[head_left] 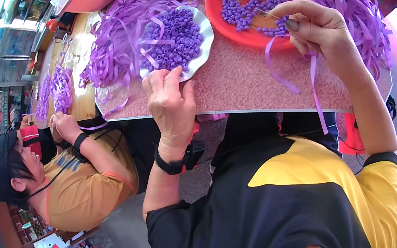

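Observation:
A white scalloped plate [207, 38] heaped with purple beads [177, 34] lies near the table's front edge. My left hand [172, 102] is closed at its near rim, fingertips on the edge by the beads. Over the near side of a red-orange basin [216, 21] my right hand [315, 29] is raised in a pinch. It holds a thin metal needle-like tool [265, 13], its tip pointing left over the basin. A strip of purple ribbon [316, 93] hangs from the same hand past the table edge. Scattered purple beads [238, 10] lie inside the basin.
Piles of purple ribbon [115, 49] spread behind the plate and to the right of the basin. The pinkish table [249, 83] ends just before my body. At left, a co-worker [81, 177] in an orange shirt sits at a wooden table [85, 97] with more ribbon.

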Available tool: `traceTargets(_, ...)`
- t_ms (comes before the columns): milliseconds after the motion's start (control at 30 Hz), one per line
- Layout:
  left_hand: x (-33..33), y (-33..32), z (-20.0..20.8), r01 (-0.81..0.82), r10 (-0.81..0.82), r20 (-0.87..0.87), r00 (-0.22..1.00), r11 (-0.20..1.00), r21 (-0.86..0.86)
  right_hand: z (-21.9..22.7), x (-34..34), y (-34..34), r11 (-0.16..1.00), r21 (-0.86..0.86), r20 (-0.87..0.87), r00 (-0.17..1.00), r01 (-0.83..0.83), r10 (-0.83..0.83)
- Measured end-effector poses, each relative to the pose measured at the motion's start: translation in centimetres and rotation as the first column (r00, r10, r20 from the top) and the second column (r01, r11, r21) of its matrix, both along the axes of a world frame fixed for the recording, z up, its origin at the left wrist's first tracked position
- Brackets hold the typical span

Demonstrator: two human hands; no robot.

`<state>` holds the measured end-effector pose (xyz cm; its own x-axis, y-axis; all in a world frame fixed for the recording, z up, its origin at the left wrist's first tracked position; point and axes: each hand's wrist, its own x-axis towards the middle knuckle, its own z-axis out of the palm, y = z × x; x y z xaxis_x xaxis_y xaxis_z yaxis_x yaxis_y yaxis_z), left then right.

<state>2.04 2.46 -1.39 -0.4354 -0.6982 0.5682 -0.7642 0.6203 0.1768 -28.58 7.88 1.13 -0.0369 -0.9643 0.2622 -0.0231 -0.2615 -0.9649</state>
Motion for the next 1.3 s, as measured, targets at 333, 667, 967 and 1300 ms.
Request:
traceTargets(333,-0.3,0.6,0.2,0.167,-0.054,-0.429,0.902,0.959,0.231,-0.1,1.5,0.5,0.998,-0.033,-0.163,0.985,-0.052,0.046)
traceTargets(667,-7.2,1.4,-0.3,0.999,0.631,-0.775,0.028,-0.038,0.005,0.5,2.3,1.3,0.979,-0.202,-0.421,0.902,0.004,-0.09)
traceTargets(967,-9.5,2.2,0.0,0.993,0.7,-0.714,0.028,0.062,0.1,0.7,1.9,1.5,0.973,-0.218,-0.483,0.859,0.07,-0.17)
traceTargets(1300,-10.4,2.1,0.6,0.977,0.608,-0.79,0.073,0.114,0.179,-0.4,2.5,2.6,0.883,-0.425,-0.534,0.732,0.2,-0.423)
